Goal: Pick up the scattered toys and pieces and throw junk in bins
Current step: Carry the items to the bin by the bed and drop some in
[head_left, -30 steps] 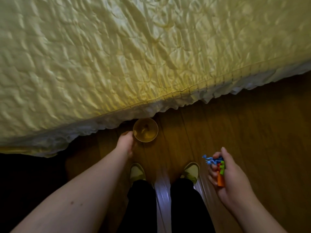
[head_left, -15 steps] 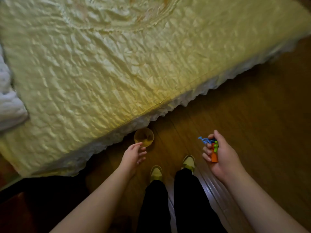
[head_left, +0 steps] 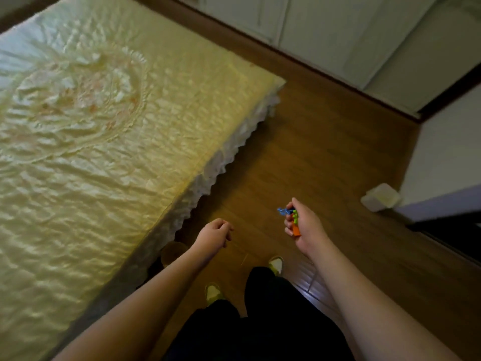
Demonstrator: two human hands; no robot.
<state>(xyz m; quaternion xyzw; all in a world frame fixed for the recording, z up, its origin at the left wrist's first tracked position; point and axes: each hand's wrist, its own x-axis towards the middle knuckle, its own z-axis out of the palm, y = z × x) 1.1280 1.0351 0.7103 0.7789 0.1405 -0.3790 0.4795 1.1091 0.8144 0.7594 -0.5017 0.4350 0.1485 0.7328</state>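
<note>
My right hand (head_left: 304, 226) is closed around a small bunch of toy pieces (head_left: 293, 220): a blue one on top, green in the middle, orange at the bottom. My left hand (head_left: 214, 234) hangs over the wooden floor with fingers loosely curled and nothing in it. A round brownish cup (head_left: 173, 252) sits on the floor at the bed's edge, just left of my left wrist and partly in shadow.
A bed with a yellow quilted cover (head_left: 104, 152) and white lace skirt fills the left. A small white bin (head_left: 380, 197) stands on the floor at right, beside a white wall corner. White closet doors (head_left: 338, 35) line the far side. My feet are below.
The view has lifted from the bed edge to the room. My left hand came away from the cup and curled. My right hand kept the toy pieces.
</note>
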